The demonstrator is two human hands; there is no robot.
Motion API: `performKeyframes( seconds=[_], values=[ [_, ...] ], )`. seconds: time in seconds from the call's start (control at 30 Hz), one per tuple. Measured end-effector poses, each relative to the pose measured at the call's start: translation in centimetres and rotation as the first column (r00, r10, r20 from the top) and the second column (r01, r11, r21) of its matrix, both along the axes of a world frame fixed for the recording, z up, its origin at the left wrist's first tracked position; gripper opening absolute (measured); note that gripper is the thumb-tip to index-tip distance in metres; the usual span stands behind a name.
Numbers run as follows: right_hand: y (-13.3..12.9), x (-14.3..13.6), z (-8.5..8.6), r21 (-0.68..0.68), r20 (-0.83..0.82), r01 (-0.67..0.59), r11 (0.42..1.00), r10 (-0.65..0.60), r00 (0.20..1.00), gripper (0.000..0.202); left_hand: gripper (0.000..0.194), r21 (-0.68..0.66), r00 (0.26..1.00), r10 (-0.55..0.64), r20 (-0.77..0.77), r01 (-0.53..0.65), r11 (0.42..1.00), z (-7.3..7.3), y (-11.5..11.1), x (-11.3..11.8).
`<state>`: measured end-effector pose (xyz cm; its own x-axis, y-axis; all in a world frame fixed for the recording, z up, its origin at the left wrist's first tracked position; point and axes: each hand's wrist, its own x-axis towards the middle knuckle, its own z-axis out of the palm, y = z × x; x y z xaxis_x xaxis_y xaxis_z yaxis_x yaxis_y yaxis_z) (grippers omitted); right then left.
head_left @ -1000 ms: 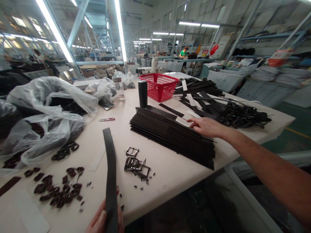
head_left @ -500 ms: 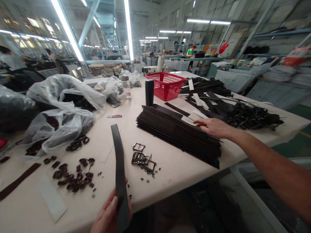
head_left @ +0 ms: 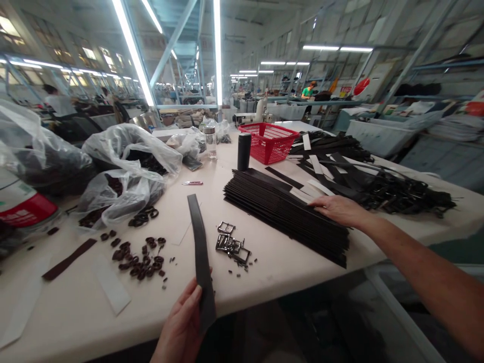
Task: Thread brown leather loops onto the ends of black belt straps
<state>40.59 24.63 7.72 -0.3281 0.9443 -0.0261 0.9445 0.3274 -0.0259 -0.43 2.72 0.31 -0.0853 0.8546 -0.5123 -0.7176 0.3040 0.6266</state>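
Note:
My left hand (head_left: 185, 312) grips a dark grey belt strap (head_left: 200, 242) near its lower end, thumb on its face. The strap stands up over the table's front edge. My right hand (head_left: 338, 209) lies over the far side of a fanned stack of black straps (head_left: 280, 214), with its fingers pressed together on a strap there; the fingertips are partly hidden. Between the hands, a small heap of metal buckles (head_left: 230, 242) lies beside tiny loose metal pieces. Left of the held strap are many brown leather loops (head_left: 139, 259).
A black tumbler (head_left: 244, 151) and a red basket (head_left: 268, 143) stand behind the stack. At right lies a pile of straps with buckles (head_left: 404, 186). Plastic bags (head_left: 128, 151), a glass bottle (head_left: 210, 143) and small snips (head_left: 192, 183) are at left. Co-workers sit far back.
The view has swung left, so the table appears shifted right and more shows at the left. My left hand still holds the strap, and my right hand stays at the stack.

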Motion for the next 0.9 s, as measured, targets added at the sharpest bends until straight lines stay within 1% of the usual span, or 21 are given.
performKeyframes(
  seconds=[0.07, 0.13, 0.2, 0.23, 0.27, 0.3, 0.33, 0.37, 0.4, 0.43, 0.47, 0.5, 0.53, 0.57, 0.63, 0.7, 0.77, 0.83, 0.9],
  values=[
    [-0.5, -0.9, 0.7, 0.02, -0.004, -0.016, 1.0, 0.016, 1.0, 0.029, 0.043, 0.01, 0.999, -0.019, 0.028, 0.018, 1.0, 0.2, -0.1, 0.2],
    [-1.6, -2.8, 1.3, 0.075, -0.014, -0.042, 0.996, 0.043, 0.999, 0.027, 0.043, 0.03, 0.997, -0.033, 0.077, 0.031, 0.999, 0.4, -0.5, 0.4],
    [-3.7, -5.8, 1.4, 0.157, -0.097, -0.077, 0.984, 0.093, 0.991, 0.03, 0.041, 0.057, 0.993, -0.041, 0.111, 0.035, 0.998, 0.5, -1.0, 0.7],
    [-5.1, -7.7, 1.2, 0.209, -0.213, -0.08, 0.975, 0.126, 0.969, 0.033, 0.039, 0.08, 0.992, -0.048, 0.117, 0.039, 0.996, 0.5, -1.4, 0.9],
    [-6.6, -9.6, 0.8, 0.194, -0.354, -0.091, 0.977, 0.156, 0.922, 0.036, 0.037, 0.11, 0.991, -0.061, 0.116, 0.048, 0.993, 0.4, -1.8, 1.1],
    [-8.3, -11.7, 0.3, 0.113, -0.497, -0.11, 0.987, 0.152, 0.854, 0.039, 0.036, 0.146, 0.991, -0.08, 0.111, 0.064, 0.987, 0.3, -2.1, 1.2],
    [-9.9, -13.6, -0.4, -0.037, -0.625, -0.138, 0.99, 0.085, 0.776, 0.042, 0.035, 0.182, 0.989, -0.103, 0.104, 0.082, 0.98, 0.2, -2.5, 1.3],
    [-11.5, -15.5, -1.1, -0.208, -0.714, -0.209, 0.956, -0.002, 0.7, 0.047, 0.037, 0.215, 0.987, -0.131, 0.097, 0.107, 0.971, 0.0, -2.9, 1.4],
    [-12.9, -17.3, -1.8, -0.351, -0.765, -0.301, 0.887, -0.086, 0.638, 0.053, 0.039, 0.244, 0.982, -0.164, 0.089, 0.138, 0.96, -0.3, -3.3, 1.4],
    [-14.1, -18.9, -2.6, -0.457, -0.792, -0.393, 0.798, -0.163, 0.589, 0.057, 0.042, 0.264, 0.977, -0.197, 0.076, 0.171, 0.949, -0.5, -3.7, 1.5],
    [-15.1, -20.4, -3.4, -0.516, -0.809, -0.471, 0.716, -0.225, 0.543, 0.058, 0.044, 0.276, 0.972, -0.229, 0.061, 0.204, 0.939, -0.7, -4.1, 1.5],
    [-15.9, -21.8, -4.0, -0.549, -0.818, -0.528, 0.648, -0.286, 0.499, 0.057, 0.045, 0.281, 0.965, -0.259, 0.04, 0.238, 0.93, -1.0, -4.6, 1.6],
    [-16.4, -23.0, -4.6, -0.569, -0.82, -0.568, 0.594, -0.356, 0.449, 0.055, 0.045, 0.277, 0.957, -0.289, 0.016, 0.274, 0.921, -1.2, -5.0, 1.7],
    [-16.8, -24.0, -5.1, -0.587, -0.808, -0.59, 0.554, -0.44, 0.392, 0.052, 0.046, 0.265, 0.947, -0.32, -0.009, 0.311, 0.913, -1.4, -5.4, 1.8],
    [-17.2, -25.6, -5.8, -0.634, -0.734, -0.601, 0.486, -0.623, 0.271, 0.046, 0.048, 0.224, 0.921, -0.386, -0.054, 0.387, 0.894, -2.0, -5.9, 2.1],
    [-17.3, -26.8, -6.0, -0.68, -0.627, -0.596, 0.427, -0.76, 0.172, 0.038, 0.052, 0.186, 0.901, -0.424, -0.086, 0.433, 0.882, -2.6, -6.2, 2.4],
    [-17.2, -27.5, -5.9, -0.713, -0.556, -0.579, 0.396, -0.822, 0.124, 0.029, 0.055, 0.172, 0.894, -0.433, -0.114, 0.447, 0.878, -3.2, -6.3, 2.8],
    [-17.0, -28.0, -5.6, -0.727, -0.54, -0.56, 0.398, -0.835, 0.107, 0.025, 0.056, 0.177, 0.887, -0.439, -0.143, 0.46, 0.87, -3.8, -6.4, 3.3],
    [-16.8, -27.9, -5.4, -0.72, -0.568, -0.539, 0.437, -0.817, 0.095, 0.024, 0.056, 0.182, 0.867, -0.464, -0.182, 0.494, 0.85, -4.2, -6.4, 3.7]
  ],
)
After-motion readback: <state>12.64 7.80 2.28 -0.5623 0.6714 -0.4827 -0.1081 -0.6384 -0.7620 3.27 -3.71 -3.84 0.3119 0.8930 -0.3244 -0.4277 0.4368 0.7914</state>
